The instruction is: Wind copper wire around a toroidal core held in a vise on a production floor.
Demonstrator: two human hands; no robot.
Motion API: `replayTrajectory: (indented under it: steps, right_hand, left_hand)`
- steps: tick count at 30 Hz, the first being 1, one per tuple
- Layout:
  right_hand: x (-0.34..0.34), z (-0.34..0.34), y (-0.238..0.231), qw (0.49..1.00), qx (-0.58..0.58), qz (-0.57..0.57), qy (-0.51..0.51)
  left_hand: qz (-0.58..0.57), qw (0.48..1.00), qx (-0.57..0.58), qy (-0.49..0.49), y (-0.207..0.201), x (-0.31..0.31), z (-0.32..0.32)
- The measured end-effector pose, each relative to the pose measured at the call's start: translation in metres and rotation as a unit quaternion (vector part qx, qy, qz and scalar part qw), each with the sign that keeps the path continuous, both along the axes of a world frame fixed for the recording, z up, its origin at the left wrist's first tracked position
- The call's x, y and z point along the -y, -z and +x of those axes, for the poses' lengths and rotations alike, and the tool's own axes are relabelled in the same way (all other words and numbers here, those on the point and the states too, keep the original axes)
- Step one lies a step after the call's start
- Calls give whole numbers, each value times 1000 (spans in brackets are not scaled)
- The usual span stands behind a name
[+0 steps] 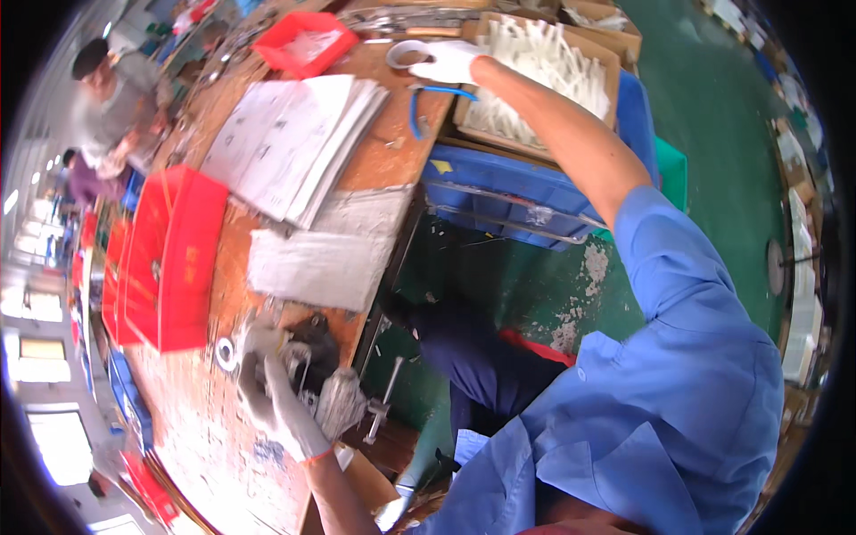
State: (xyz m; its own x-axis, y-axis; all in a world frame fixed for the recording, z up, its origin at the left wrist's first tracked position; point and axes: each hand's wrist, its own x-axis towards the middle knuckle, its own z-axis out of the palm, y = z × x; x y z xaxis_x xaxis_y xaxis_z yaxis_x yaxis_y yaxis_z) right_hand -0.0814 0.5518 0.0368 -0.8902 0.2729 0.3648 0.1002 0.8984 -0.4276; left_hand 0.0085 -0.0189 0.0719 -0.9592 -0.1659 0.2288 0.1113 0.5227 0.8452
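Note:
My right hand [452, 64], in a white glove, reaches to the far end of the bench, its fingers closed on the edge of a roll of tape [407, 55]. Just beside it lie blue-handled pliers [432, 93]. My left hand [283, 406], also gloved, is at the near part of the bench by a metal bench vise [332, 388], partly wrapped in pale material. Its fingers curl inward around something I cannot make out. A small white ring [226, 354] rests on the wood to the left of that hand.
Left along the wooden bench [201, 428] stands a red bin [183, 259]; a red tray [306, 43] sits farther back. Paper sheets [276, 143] and a pale cloth [316, 267] cover the middle. A carton of white strips [544, 80] tops a blue crate [499, 192]. A person [120, 107] is across the bench.

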Motion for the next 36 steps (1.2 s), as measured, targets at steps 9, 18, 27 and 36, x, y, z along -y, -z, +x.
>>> replayTrajectory:
  steps: [9, 18, 27, 36]
  right_hand:
    - [106, 92, 67, 965, -233, -94, 80]
    - [349, 91, 44, 956, -129, -220, -142]
    - [365, 83, 57, 968, -127, -155, -152]
    - [361, 196, 12, 795, 11, -566, -218]
  left_hand:
    - [-14, 999, -37, 6, -12, -3, 4]
    - [149, 985, -74, -53, 62, 66, -37]
    - [-405, 910, -85, 29, 48, 123, -102]
    - [276, 924, 154, 214, 4, 132, -53]
